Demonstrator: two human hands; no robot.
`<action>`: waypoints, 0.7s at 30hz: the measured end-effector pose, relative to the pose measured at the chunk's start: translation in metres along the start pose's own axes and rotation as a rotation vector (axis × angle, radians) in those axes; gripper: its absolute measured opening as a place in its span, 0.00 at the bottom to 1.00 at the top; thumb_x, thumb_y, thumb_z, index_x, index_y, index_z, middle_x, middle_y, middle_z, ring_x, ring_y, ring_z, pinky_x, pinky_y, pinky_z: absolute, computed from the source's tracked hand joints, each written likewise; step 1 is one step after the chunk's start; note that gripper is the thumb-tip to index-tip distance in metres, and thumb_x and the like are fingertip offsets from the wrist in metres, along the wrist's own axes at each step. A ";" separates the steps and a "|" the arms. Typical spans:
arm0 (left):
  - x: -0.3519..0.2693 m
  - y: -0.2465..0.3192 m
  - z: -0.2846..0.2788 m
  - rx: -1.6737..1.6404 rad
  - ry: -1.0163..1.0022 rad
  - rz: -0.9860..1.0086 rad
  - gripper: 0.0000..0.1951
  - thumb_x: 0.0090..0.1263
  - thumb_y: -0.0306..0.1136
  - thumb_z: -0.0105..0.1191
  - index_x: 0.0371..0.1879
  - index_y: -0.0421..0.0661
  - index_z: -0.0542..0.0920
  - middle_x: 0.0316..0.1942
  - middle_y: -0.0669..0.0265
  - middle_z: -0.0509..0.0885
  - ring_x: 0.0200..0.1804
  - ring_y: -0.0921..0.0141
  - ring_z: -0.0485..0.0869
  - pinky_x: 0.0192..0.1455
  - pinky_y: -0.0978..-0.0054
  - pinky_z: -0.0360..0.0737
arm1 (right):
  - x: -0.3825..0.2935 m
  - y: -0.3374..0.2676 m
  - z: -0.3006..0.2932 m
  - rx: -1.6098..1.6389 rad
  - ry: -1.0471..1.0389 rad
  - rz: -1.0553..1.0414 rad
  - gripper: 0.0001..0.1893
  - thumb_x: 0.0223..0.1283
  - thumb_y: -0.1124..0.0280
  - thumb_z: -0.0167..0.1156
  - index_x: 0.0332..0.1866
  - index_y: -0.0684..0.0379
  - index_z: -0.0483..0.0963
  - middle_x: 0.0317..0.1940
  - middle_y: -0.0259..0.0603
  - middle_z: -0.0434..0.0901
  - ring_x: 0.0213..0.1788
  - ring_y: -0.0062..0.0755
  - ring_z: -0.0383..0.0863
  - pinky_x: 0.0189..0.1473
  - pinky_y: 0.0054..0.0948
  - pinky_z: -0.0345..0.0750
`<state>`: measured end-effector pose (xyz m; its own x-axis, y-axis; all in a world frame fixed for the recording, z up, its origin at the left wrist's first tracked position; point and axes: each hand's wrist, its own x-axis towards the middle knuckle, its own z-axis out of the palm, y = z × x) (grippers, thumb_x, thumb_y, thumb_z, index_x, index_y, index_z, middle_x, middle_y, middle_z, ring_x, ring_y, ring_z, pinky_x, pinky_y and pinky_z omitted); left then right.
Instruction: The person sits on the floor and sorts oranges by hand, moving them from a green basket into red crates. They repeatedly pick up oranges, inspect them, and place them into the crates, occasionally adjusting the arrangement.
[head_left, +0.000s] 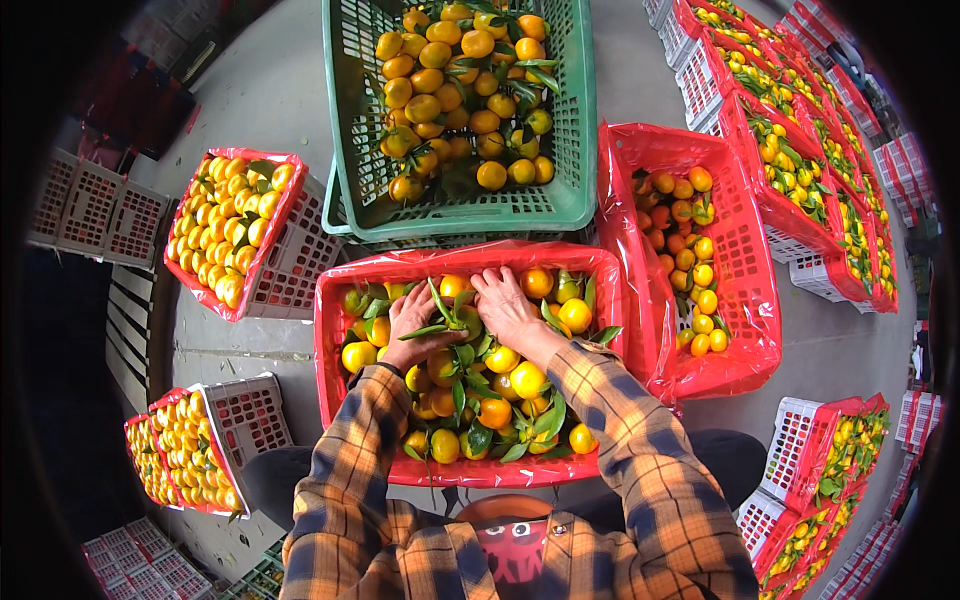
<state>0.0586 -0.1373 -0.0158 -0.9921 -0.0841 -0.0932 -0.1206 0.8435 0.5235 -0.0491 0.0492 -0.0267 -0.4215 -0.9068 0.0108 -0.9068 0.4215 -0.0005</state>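
Note:
A lattice crate lined with red plastic film (352, 271) stands right before me, filled with leafy mandarins (527, 380). Both of my hands reach into its far half. My left hand (421, 324) lies low over the fruit, its thumb against a greenish mandarin (471, 321) with long leaves. Close beside it on the right, my right hand (508, 306) points its bent fingers down among the mandarins. Its fingertips are partly hidden, and whether either hand grips a fruit cannot be told.
Beyond stands a green plastic crate (581, 150) of mandarins, stacked on another. A red-lined crate (750, 300), partly filled with mandarins, adjoins mine on the right. Filled crates stand at left (289, 247), lower left (247, 412), far right (780, 180) and lower right (799, 450) on the concrete floor (259, 97).

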 end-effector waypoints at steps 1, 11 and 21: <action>-0.002 0.004 0.001 0.013 0.003 -0.023 0.36 0.46 0.58 0.73 0.57 0.59 0.82 0.70 0.62 0.73 0.74 0.56 0.66 0.72 0.51 0.57 | -0.001 -0.002 -0.005 0.022 -0.056 -0.011 0.11 0.52 0.68 0.59 0.38 0.59 0.84 0.53 0.42 0.75 0.60 0.41 0.71 0.68 0.50 0.64; -0.001 0.034 0.003 -0.032 0.225 -0.042 0.29 0.46 0.41 0.76 0.47 0.49 0.77 0.67 0.59 0.76 0.72 0.58 0.69 0.70 0.54 0.60 | -0.017 0.021 -0.034 0.000 0.050 0.121 0.13 0.49 0.70 0.62 0.42 0.60 0.80 0.43 0.42 0.74 0.52 0.40 0.73 0.57 0.48 0.67; 0.020 0.054 0.019 0.493 0.146 -0.224 0.21 0.61 0.32 0.55 0.53 0.41 0.70 0.57 0.53 0.74 0.63 0.56 0.71 0.59 0.48 0.68 | -0.019 0.009 -0.030 0.129 0.162 0.242 0.19 0.41 0.74 0.69 0.43 0.55 0.74 0.46 0.40 0.75 0.53 0.40 0.75 0.54 0.49 0.67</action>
<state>0.0329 -0.0836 -0.0055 -0.9429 -0.3324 -0.0202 -0.3330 0.9420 0.0428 -0.0489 0.0700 0.0030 -0.6280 -0.7627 0.1544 -0.7780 0.6103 -0.1495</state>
